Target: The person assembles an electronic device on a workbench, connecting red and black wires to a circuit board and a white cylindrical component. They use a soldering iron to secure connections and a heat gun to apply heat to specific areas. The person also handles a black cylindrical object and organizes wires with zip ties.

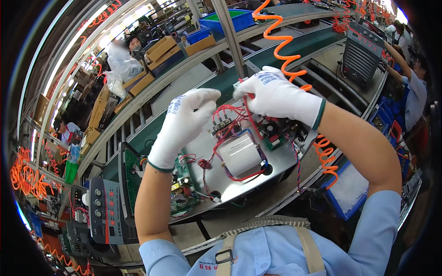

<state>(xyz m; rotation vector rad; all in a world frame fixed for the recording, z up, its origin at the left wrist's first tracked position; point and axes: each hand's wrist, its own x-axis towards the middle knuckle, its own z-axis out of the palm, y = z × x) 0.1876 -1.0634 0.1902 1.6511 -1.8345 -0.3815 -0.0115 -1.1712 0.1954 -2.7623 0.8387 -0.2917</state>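
The metal plate (282, 161) lies before the torso, its near edge running obliquely upward to the right. Bare metal borders the white cylinder (240, 155), leaving open room toward that edge. A circuit board (182, 191) occupies the plate's left end (partly behind the left forearm); a smaller board (275, 139) stands right of the cylinder. The control panel (107, 209) is at far left, the blue bin (347, 188) at right.

The gloved left hand (186, 112) is above the plate, fingers curled and narrow toward the thumb; whether they hold anything cannot be told. The gloved right hand (271, 94) pinches a red lead (248, 109) above the plate's far side. A gap separates the hands.

Beyond hang the orange hose (285, 53) and, past the green belt, cardboard boxes (161, 53) line a shelf.
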